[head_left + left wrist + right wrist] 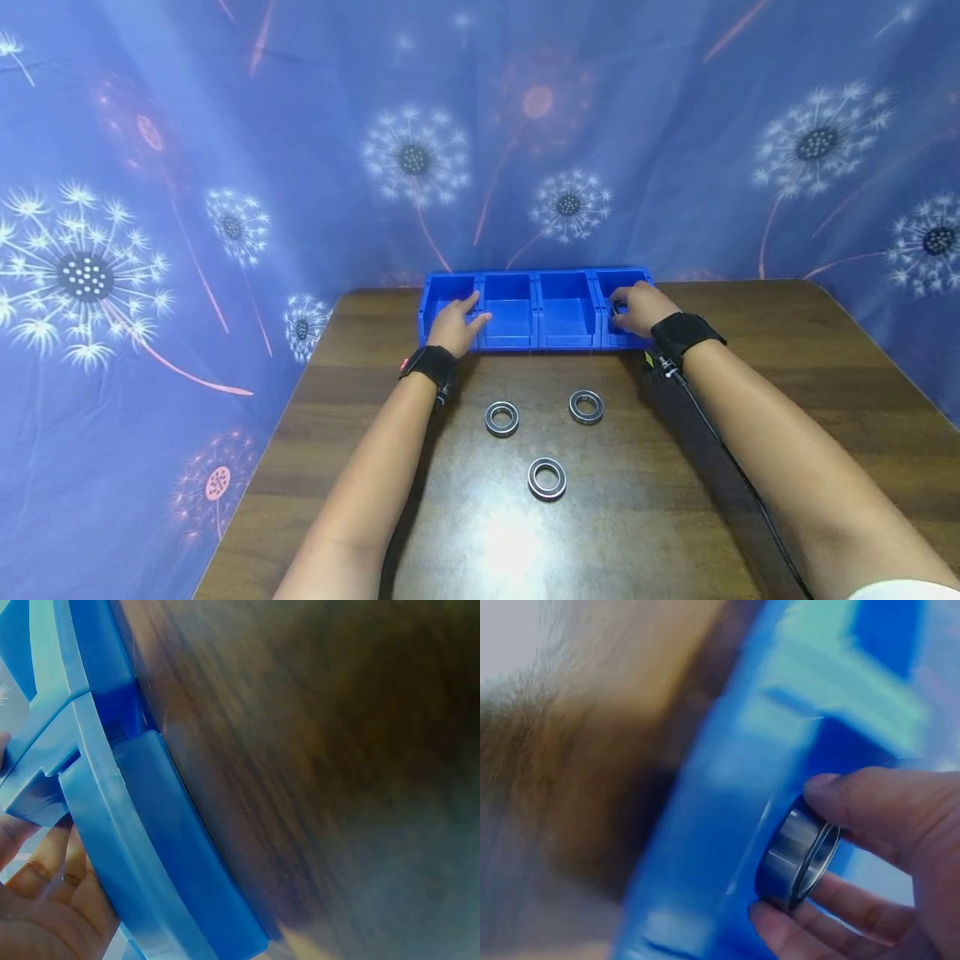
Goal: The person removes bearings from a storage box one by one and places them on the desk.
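Observation:
A row of joined blue bins (511, 342) stands toward the back of the table. Between thumb and fingers, my right hand (646, 309) pinches a metal ring bearing (789, 859) at the rightmost bin. The bearing is tilted on edge in the right wrist view and mostly covered by the hand in the head view. My left hand (453, 327) is at the leftmost bin, its fingers and thumb spread near the divider; in the left wrist view its fingers reach behind the blue front wall (127, 847).
Three more ring bearings lie flat in front of the bins: a left one (502, 419), a right one (586, 407) and a nearer one (547, 479). A black cable (738, 467) runs along the right forearm. Behind the wooden table (360, 358) hangs a blue dandelion-print cloth (315, 150).

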### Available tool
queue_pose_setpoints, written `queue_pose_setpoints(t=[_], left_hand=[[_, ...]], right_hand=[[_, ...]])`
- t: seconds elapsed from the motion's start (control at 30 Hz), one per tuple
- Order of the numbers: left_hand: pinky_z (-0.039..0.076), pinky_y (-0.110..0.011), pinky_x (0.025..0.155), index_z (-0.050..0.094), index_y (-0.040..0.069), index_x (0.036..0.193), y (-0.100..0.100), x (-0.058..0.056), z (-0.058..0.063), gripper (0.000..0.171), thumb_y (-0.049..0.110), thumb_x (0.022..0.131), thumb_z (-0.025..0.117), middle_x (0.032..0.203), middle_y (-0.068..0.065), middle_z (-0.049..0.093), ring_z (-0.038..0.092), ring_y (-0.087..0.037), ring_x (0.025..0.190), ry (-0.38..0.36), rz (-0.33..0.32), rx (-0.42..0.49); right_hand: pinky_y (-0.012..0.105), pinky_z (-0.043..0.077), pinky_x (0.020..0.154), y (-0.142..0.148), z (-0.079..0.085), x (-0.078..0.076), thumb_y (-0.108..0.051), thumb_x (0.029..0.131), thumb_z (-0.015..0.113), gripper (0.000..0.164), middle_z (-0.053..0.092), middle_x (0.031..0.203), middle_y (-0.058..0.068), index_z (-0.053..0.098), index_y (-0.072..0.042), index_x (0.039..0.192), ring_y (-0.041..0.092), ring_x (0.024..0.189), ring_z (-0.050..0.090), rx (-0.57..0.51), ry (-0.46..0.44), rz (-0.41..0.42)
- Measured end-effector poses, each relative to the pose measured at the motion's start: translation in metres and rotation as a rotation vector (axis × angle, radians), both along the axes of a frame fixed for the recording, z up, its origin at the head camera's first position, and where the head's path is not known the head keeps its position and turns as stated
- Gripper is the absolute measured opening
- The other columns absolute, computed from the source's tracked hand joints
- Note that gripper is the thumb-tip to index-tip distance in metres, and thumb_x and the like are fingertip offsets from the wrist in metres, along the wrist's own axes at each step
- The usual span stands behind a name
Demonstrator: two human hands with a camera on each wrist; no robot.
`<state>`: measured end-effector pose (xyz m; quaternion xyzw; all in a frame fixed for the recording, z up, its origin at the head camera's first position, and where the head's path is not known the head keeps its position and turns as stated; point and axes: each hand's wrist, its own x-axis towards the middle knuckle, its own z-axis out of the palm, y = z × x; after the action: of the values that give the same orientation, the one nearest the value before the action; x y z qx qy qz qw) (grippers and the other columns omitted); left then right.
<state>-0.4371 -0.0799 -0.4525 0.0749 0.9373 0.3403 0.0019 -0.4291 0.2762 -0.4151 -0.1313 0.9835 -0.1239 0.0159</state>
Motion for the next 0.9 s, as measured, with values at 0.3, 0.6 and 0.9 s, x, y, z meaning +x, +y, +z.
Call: queue_pose_setpoints(t=[0.3,0.6,0.9], left_hand=[[0.026,-0.059,0.128,0.037,0.027,0.163,-0.002,-0.006,0.001,0.061,0.044,0.108,0.057,0.169,-0.018,0.035,0.029,-0.038,0.159,0.003,-0.009,0.013],[0.025,-0.060,0.128,0.038,0.029,0.163,-0.002,-0.009,0.000,0.062,0.046,0.107,0.058,0.169,-0.018,0.035,0.028,-0.038,0.159,-0.010,0.011,0.014],[0.026,-0.060,0.127,0.038,0.032,0.162,0.000,-0.012,-0.006,0.063,0.048,0.105,0.059,0.169,-0.016,0.035,0.028,-0.037,0.159,-0.023,0.020,0.014]], right_hand=[[0.044,0.055,0.073,0.008,0.034,0.105,-0.010,0.091,0.078,0.038,0.065,0.112,0.025,0.069,0.001,0.126,0.027,0.089,0.063,-0.025,-0.024,0.141],[0.020,0.041,0.057,-0.002,-0.007,0.196,-0.015,0.088,0.084,0.038,0.058,0.096,0.001,0.073,-0.008,0.124,0.000,0.069,0.043,-0.066,-0.020,0.304],[0.020,0.040,0.057,-0.003,-0.037,0.220,-0.015,0.079,0.091,0.040,0.053,0.089,-0.004,0.074,-0.009,0.114,-0.001,0.071,0.041,-0.013,0.162,0.378]])
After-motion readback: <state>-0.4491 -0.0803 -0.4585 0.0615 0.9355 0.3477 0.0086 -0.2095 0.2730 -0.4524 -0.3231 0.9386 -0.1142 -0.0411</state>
